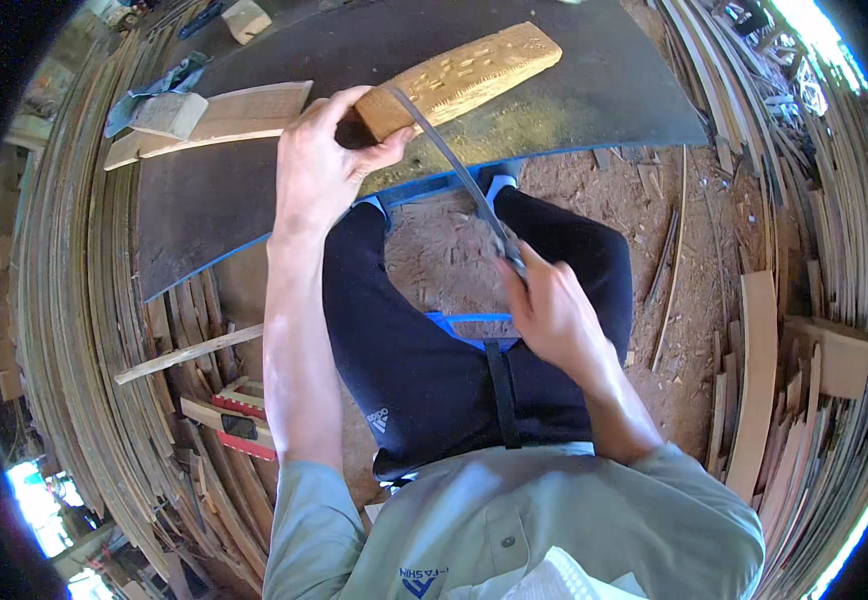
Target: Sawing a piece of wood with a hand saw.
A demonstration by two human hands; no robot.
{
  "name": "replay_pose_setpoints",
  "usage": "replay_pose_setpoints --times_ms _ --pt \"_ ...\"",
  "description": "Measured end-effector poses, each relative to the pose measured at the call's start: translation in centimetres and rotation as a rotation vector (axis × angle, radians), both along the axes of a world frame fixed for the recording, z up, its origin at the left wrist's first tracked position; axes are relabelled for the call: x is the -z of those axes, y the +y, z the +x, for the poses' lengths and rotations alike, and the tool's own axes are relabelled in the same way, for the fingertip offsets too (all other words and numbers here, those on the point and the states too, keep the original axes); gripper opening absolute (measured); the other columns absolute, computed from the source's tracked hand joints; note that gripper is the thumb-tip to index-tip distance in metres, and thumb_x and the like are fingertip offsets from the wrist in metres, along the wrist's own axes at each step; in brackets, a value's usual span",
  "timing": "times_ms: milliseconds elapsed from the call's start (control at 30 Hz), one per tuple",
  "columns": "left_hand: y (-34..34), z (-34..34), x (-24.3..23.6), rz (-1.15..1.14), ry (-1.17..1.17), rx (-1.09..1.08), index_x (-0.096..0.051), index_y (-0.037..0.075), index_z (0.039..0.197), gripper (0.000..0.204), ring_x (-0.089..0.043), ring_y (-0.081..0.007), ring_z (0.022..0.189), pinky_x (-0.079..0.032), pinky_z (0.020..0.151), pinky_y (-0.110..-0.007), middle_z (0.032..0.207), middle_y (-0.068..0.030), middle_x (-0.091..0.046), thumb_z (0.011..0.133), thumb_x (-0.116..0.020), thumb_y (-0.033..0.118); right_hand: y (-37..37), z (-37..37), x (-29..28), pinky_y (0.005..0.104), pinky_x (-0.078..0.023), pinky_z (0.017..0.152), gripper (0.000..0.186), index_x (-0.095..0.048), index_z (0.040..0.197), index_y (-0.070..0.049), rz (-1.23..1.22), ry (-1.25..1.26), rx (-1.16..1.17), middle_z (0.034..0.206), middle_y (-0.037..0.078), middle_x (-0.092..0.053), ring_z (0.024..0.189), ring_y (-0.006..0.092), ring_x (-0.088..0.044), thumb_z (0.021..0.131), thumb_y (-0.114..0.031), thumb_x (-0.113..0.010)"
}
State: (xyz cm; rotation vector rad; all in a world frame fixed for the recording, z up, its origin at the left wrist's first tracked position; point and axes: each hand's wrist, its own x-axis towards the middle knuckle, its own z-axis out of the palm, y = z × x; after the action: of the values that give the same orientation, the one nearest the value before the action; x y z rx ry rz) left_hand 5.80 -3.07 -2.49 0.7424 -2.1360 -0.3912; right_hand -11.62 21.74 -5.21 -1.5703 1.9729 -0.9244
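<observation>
A thick yellow-brown wood block (pixel 459 75), its top face covered in small dents, lies slantwise over the dark table. My left hand (pixel 329 150) grips its near left end, thumb on the near side and fingers at the far side. My right hand (pixel 554 305) is closed round the handle end of a long, narrow metal file (pixel 454 165). From my right hand the file runs up and to the left, and its tip lies against the block's left end, close to my left thumb. My right fingers are partly blurred.
The dark table (pixel 244 210) has a blue edge and yellow sawdust on it. Left of my hand are a flat board (pixel 254 108), a pale wood block (pixel 171 115) and a crumpled cloth (pixel 159 85). Stacked wood strips (pixel 79 300) line the left side; boards (pixel 757 380) stand on the right.
</observation>
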Motion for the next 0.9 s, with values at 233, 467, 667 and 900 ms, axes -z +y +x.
replay_pose_setpoints --times_ms 233,467,667,900 --pt "-0.2 -0.4 -0.5 0.029 0.007 -0.018 -0.075 0.004 0.118 0.057 -0.077 -0.0273 0.089 -0.061 0.081 -0.037 0.098 -0.0159 -0.076 0.074 -0.099 0.032 -2.3 -1.2 -1.8 0.0557 -0.047 0.057 0.023 -0.062 0.102 0.002 -0.102 -0.049 0.049 0.066 0.028 -0.061 0.066 0.0501 -0.064 0.108 -0.02 -0.062" --pt "1.1 -0.5 -0.5 0.105 -0.019 -0.054 -0.075 0.004 0.12 0.06 -0.077 -0.0275 0.093 -0.061 0.084 -0.038 0.102 -0.0145 -0.075 0.073 -0.099 0.031 -8.5 -0.6 -2.6 0.0557 -0.046 0.06 0.029 -0.062 0.099 0.005 -0.159 -0.048 -0.038 0.064 0.027 -0.061 0.065 0.0492 -0.064 0.109 -0.022 -0.063" --pt "1.0 -0.6 -1.0 0.083 0.006 -0.04 -0.075 0.005 0.12 0.06 -0.077 -0.0267 0.091 -0.061 0.082 -0.037 0.101 -0.0136 -0.075 0.072 -0.1 0.031 -9.2 -0.9 -3.0 0.0584 -0.049 0.057 0.034 -0.058 0.093 0.003 -0.153 -0.031 -0.069 0.063 0.029 -0.061 0.064 0.051 -0.065 0.11 -0.027 -0.06" --pt "0.7 -0.4 -0.2 0.128 0.004 -0.056 -0.075 0.004 0.12 0.061 -0.077 -0.0265 0.09 -0.062 0.081 -0.037 0.101 -0.0136 -0.074 0.071 -0.1 0.032 -10.0 -0.6 -2.5 0.0589 -0.049 0.056 0.033 -0.057 0.092 0.003 -0.17 -0.015 -0.085 0.062 0.03 -0.061 0.063 0.0513 -0.065 0.11 -0.026 -0.06"
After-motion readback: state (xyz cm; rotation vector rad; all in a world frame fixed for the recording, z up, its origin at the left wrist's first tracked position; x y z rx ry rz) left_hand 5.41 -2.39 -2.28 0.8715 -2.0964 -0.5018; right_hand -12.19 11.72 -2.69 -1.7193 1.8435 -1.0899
